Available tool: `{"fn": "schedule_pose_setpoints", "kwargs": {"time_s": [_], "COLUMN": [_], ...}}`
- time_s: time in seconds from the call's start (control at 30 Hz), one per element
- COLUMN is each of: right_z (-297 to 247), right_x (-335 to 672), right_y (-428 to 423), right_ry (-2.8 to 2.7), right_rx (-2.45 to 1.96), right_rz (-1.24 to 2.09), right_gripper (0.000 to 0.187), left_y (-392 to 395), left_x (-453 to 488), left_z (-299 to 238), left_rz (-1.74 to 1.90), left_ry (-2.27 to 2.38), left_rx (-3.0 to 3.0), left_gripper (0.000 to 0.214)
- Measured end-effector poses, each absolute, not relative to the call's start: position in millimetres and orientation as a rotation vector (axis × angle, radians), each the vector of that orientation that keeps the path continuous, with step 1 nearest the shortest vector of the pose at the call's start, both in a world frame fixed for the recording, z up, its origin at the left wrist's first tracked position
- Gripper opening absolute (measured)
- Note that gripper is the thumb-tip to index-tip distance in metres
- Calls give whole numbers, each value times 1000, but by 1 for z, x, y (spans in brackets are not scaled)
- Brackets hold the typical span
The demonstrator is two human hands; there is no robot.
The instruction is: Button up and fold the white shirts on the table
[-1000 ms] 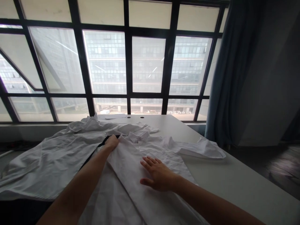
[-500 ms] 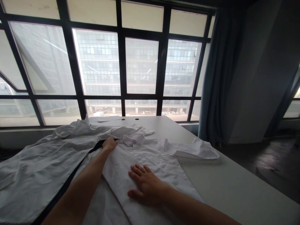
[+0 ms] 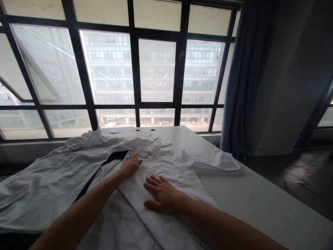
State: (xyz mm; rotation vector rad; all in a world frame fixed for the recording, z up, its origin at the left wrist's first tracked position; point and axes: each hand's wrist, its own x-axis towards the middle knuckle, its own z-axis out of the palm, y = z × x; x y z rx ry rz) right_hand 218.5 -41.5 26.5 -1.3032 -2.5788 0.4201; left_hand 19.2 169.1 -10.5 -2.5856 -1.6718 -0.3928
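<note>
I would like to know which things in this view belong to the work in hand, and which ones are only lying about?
In use:
left hand, laid on the shirt
right hand, spread on its front
white shirt, under both hands
table, bearing the shirt

Only around:
second white garment, at left, no hand on it
dark material, between the garments
curtain
window

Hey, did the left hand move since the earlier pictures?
Yes: against the dark round spots on the table, the left hand has shifted right and a little nearer the camera.

Left hand and right hand lie palm-down.
</note>
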Motion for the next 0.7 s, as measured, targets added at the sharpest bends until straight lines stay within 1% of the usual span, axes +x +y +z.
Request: {"fn": "schedule_pose_setpoints", "kwargs": {"time_s": [0.1,0.2,0.27,0.33,0.4,0.53,0.6,0.67,0.7], "right_z": [24,19,16,17,25,55,65,66,64], "right_x": [218,216,218,226,244,316,362,407,428], "right_y": [-43,-47,-49,-46,-38,-14,-5,1,3], "right_ry": [-2573,-2568,-2530,-2386,-2123,-1566,-1421,-1241,-1181], "right_rx": [-1340,-1365,-1376,-1445,-1632,-2148,-2263,-2425,-2482], "right_rz": [425,425,373,278,198,86,13,-151,-211], "right_gripper": [80,80,76,67,58,52,52,45,44], "left_y": [175,183,183,177,167,139,127,119,116], "left_x": [-4,-23,-27,-26,-22,-15,-13,-13,-13], "left_z": [-18,-16,-12,-8,-6,-2,-2,-3,-4], "left_rz": [-241,-171,-160,-159,-164,-229,-220,-163,-135], "left_ry": [-1694,-1777,-1804,-1797,-1723,-1483,-1444,-1457,-1477], "left_rx": [-2704,-2710,-2690,-2669,-2658,-2709,-2760,-2811,-2833], "left_gripper": [55,59,61,61,59,53,54,58,60]}}
